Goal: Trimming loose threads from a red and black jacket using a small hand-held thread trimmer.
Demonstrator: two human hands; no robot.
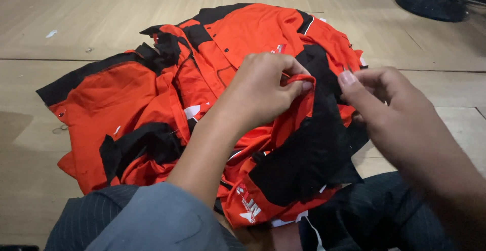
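1. Here, a heap of orange-and-black garments [202,94] lies on a wooden floor [61,18], spilling onto the person's lap; no container holds it.
2. The left hand [263,91] pinches an orange fabric edge [299,81] between thumb and fingers; the right hand [377,91], just beside it, is closed on the black panel [314,150] at the heap's right side.
3. A dark round stand base [430,3] sits well apart, top right.

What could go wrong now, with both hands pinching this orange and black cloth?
The left hand grips only a thin orange fold, so it may slip out. The right hand holds the black panel from the other side; pulling apart might strain a seam. The loose garment pile could drag along.
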